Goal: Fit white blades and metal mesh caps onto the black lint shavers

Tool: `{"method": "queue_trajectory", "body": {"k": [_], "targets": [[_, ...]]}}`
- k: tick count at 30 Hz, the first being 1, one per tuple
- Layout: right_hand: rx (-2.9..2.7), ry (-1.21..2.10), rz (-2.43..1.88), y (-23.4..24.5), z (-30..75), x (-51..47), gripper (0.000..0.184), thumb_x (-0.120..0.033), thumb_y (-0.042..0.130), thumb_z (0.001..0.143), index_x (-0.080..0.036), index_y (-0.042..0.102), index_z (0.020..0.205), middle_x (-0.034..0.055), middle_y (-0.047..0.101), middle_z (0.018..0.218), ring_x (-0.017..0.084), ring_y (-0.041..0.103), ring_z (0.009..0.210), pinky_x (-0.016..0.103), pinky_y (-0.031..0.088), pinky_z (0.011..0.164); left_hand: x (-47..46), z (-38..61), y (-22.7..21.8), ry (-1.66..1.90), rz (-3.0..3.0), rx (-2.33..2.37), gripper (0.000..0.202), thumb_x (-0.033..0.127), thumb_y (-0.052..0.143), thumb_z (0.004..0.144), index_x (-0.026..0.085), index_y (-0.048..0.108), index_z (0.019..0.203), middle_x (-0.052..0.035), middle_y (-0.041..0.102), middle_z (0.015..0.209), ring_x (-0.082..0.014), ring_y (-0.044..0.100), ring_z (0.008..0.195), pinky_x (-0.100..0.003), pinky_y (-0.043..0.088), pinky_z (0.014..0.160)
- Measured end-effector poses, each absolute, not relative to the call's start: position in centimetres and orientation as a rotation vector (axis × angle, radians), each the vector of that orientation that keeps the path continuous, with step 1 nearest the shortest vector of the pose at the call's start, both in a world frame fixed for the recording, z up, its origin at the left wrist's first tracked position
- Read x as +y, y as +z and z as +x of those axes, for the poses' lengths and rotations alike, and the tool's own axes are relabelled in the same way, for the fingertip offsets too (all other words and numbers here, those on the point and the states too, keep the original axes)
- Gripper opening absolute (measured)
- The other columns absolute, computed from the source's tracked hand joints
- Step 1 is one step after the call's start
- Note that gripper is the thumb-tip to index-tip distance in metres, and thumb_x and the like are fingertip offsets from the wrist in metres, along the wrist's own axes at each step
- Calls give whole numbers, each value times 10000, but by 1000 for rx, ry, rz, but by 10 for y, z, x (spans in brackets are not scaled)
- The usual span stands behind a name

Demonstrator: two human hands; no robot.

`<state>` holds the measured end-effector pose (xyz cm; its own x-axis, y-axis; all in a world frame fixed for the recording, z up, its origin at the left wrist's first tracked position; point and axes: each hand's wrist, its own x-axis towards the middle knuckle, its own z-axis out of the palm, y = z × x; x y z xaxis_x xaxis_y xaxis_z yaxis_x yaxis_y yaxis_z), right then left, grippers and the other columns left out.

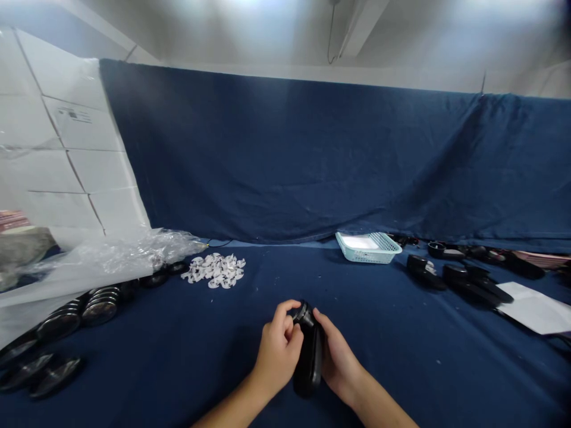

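A black handheld device with a long body and a round head is upright or slightly tilted near the front middle of the blue cloth. My left hand is closed at its upper end, thumb and forefinger pinching the round head. My right hand wraps around the body from the right, its thumb close to the head. The right fingers behind the device are mostly hidden. Further back, to the left of both hands, lies a heap of small white curved pieces.
A light blue basket stands at the back. Black devices and a white sheet of paper lie right. Stacked black round parts sit left beside clear plastic sheeting. White boxes and a blue curtain stand behind.
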<state>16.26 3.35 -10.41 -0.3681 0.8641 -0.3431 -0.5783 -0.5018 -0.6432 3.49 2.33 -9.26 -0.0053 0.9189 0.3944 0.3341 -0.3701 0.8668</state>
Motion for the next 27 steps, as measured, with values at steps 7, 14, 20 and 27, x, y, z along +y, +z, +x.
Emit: {"method": "queue_trajectory", "body": {"k": [7, 14, 20, 27], "targets": [[-452, 2022, -770, -100, 167, 36, 459, -537, 524, 852, -116, 700, 896, 75, 721, 777, 183, 642, 611, 292, 480, 634, 37, 29, -96, 1434, 1432, 1348, 312, 231, 508, 785, 191, 528, 1094, 112, 359, 508, -79, 411, 381, -167, 337, 407], [-445, 1933, -764, -89, 181, 36, 452, -525, 560, 818, -124, 665, 998, 109, 716, 730, 216, 648, 601, 306, 477, 604, 53, 19, -96, 1377, 1178, 1358, 345, 433, 529, 827, 165, 531, 1044, 71, 475, 608, -68, 439, 384, -178, 365, 390], [-494, 1575, -744, -96, 192, 50, 600, -339, 715, 765, -354, 473, 1315, -5, 703, 1019, 208, 656, 892, 318, 494, 738, 51, 24, -96, 1150, 1199, 1258, 441, 510, 510, 846, 144, 581, 1082, -111, 607, 1029, -145, 621, 688, -218, 472, 481], [-274, 1686, -554, -104, 189, 52, 449, -274, 672, 803, -289, 562, 1238, 7, 713, 1010, 181, 644, 937, 272, 494, 734, 36, 28, -90, 974, 1670, 1145, 428, 435, 583, 849, 209, 597, 1211, -92, 632, 1173, -191, 609, 874, -281, 481, 694]]}}
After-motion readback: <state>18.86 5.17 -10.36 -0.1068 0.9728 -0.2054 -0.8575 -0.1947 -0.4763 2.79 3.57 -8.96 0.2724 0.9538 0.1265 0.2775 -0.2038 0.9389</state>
